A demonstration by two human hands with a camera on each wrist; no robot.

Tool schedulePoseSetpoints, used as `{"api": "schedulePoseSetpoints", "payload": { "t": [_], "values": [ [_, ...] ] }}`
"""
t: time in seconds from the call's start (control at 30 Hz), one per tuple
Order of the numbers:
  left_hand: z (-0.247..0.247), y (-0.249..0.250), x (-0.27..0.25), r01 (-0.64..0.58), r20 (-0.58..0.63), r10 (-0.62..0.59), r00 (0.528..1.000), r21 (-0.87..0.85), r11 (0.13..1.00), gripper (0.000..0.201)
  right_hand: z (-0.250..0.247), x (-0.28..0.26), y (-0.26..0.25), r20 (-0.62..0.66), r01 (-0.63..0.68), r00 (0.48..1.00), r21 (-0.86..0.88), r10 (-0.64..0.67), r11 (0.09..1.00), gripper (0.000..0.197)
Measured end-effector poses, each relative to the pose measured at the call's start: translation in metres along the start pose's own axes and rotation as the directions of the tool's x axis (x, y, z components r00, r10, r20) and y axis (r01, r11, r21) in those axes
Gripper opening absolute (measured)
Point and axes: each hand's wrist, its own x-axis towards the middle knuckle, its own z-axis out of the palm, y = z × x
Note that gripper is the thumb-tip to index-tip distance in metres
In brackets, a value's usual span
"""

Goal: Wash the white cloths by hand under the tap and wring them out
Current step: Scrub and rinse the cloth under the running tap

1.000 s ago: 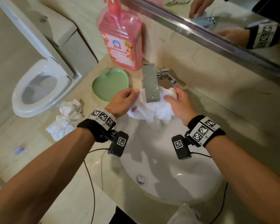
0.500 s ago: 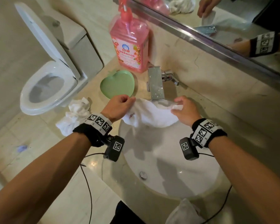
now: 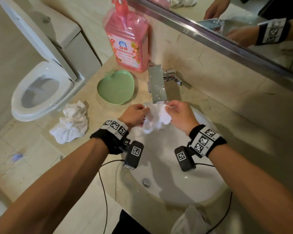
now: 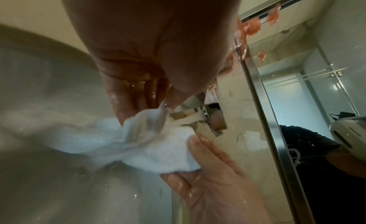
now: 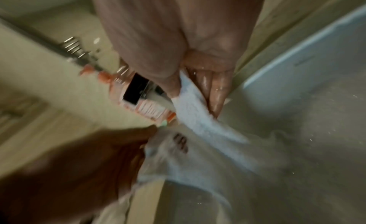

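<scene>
We hold the white cloth (image 3: 156, 118) bunched between both hands directly under the mouth of the chrome tap (image 3: 156, 82), over the back of the white basin (image 3: 176, 186). Our left hand (image 3: 135, 114) pinches its left end with curled fingers, and our right hand (image 3: 180, 114) pinches the right end between thumb and fingers; both are wet in the wrist views. Water runs from the spout onto the cloth. A dark mark shows on the fabric in the right wrist view (too blurred to read).

The hands work in a tight gap: the tap's edge sits just above the cloth, and the wall rises close behind. The basin bowl below lies open down to the drain plug (image 3: 146, 181).

On the marble surface (image 3: 95, 166) left of the basin lies a second crumpled white cloth (image 3: 71, 123), near the surface's left edge, with the toilet (image 3: 41, 86) beyond. A green apple-shaped dish (image 3: 116, 86) sits just left of the tap, and behind it stands a pink detergent bottle (image 3: 127, 39) whose label carries a cat logo and the characters 白猫; the smaller print is unreadable. The mirror (image 3: 243, 22) frame runs along the wall above.
</scene>
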Motion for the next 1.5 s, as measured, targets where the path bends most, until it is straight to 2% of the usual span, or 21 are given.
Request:
{"api": "schedulePoseSetpoints", "payload": {
  "t": [0.1, 0.17, 0.27, 0.43, 0.53, 0.6, 0.7, 0.77, 0.87, 0.97, 1.03, 1.07, 1.17, 1.23, 1.3, 1.4, 1.5],
  "values": [
    [0.014, 0.003, 0.001, 0.071, 0.089, -0.057, 0.994, -0.161, 0.984, 0.012, 0.013, -0.011, -0.005, 0.016, 0.214, 0.976, -0.191, -0.215, 0.958, 0.025],
    [0.021, 0.005, 0.001, 0.089, 0.127, -0.06, 0.99, -0.236, 0.968, 0.012, 0.018, -0.018, -0.004, 0.014, 0.274, 0.96, -0.274, -0.281, 0.922, 0.026],
    [0.026, 0.006, 0.0, 0.089, 0.116, -0.058, 0.991, -0.276, 0.957, 0.011, 0.02, -0.022, 0.001, 0.012, 0.276, 0.958, -0.317, -0.288, 0.907, 0.028],
    [0.027, 0.003, -0.001, 0.08, 0.024, -0.076, 0.997, -0.279, 0.957, 0.014, 0.021, -0.022, 0.002, -0.015, 0.265, 0.958, -0.34, -0.286, 0.903, 0.03],
    [0.032, 0.004, -0.002, 0.109, 0.03, -0.105, 0.994, -0.329, 0.938, 0.011, 0.024, -0.023, 0.002, -0.025, 0.255, 0.96, -0.348, -0.281, 0.902, 0.033],
    [0.033, 0.007, -0.004, 0.121, 0.04, -0.114, 0.993, -0.374, 0.919, 0.012, 0.025, -0.024, 0.003, 0.037, 0.239, 0.97, -0.337, -0.241, 0.911, 0.042],
    [0.031, 0.014, -0.009, 0.155, 0.113, -0.119, 0.986, -0.398, 0.904, 0.023, 0.022, -0.026, 0.006, 0.15, 0.221, 0.973, -0.349, -0.178, 0.911, 0.068],
    [0.032, 0.016, -0.013, 0.17, 0.152, -0.124, 0.981, -0.349, 0.922, 0.024, 0.021, -0.026, 0.008, 0.171, 0.229, 0.969, -0.373, -0.176, 0.899, 0.069],
    [0.031, 0.013, -0.011, 0.146, 0.157, -0.106, 0.982, -0.267, 0.953, 0.023, 0.019, -0.024, 0.006, 0.139, 0.251, 0.968, -0.428, -0.211, 0.868, 0.052],
    [0.022, 0.001, -0.003, 0.104, 0.117, -0.096, 0.989, -0.067, 0.992, 0.024, 0.007, -0.022, 0.001, 0.11, 0.257, 0.966, -0.353, -0.233, 0.9, 0.042],
    [0.013, -0.012, 0.004, 0.083, 0.007, -0.084, 0.996, 0.094, 0.992, 0.041, -0.001, -0.023, -0.005, 0.166, 0.281, 0.955, -0.258, -0.244, 0.924, 0.044],
    [0.009, -0.016, 0.005, 0.06, -0.012, -0.059, 0.998, 0.121, 0.991, 0.052, -0.005, -0.024, -0.008, 0.196, 0.297, 0.946, -0.213, -0.257, 0.931, 0.045],
    [-0.002, -0.018, 0.003, -0.074, 0.128, 0.06, 0.99, 0.106, 0.992, 0.077, -0.012, -0.028, -0.022, 0.224, 0.349, 0.922, -0.12, -0.317, 0.929, 0.048],
    [-0.009, -0.015, -0.002, -0.143, 0.224, 0.13, 0.966, 0.04, 0.989, 0.069, -0.016, -0.03, -0.035, 0.225, 0.386, 0.907, -0.104, -0.356, 0.917, 0.048],
    [-0.017, -0.009, -0.008, -0.167, 0.241, 0.172, 0.955, -0.042, 0.985, 0.048, -0.021, -0.031, -0.047, 0.223, 0.399, 0.901, -0.09, -0.372, 0.912, 0.048],
    [-0.032, 0.0, -0.017, -0.221, 0.138, 0.238, 0.961, -0.128, 0.967, 0.019, -0.031, -0.029, -0.059, 0.189, 0.388, 0.91, -0.078, -0.368, 0.918, 0.045],
    [-0.05, 0.01, -0.025, -0.302, 0.065, 0.312, 0.948, -0.13, 0.944, 0.021, -0.045, -0.029, -0.065, 0.156, 0.353, 0.929, -0.1, -0.336, 0.93, 0.045]
  ]
}}
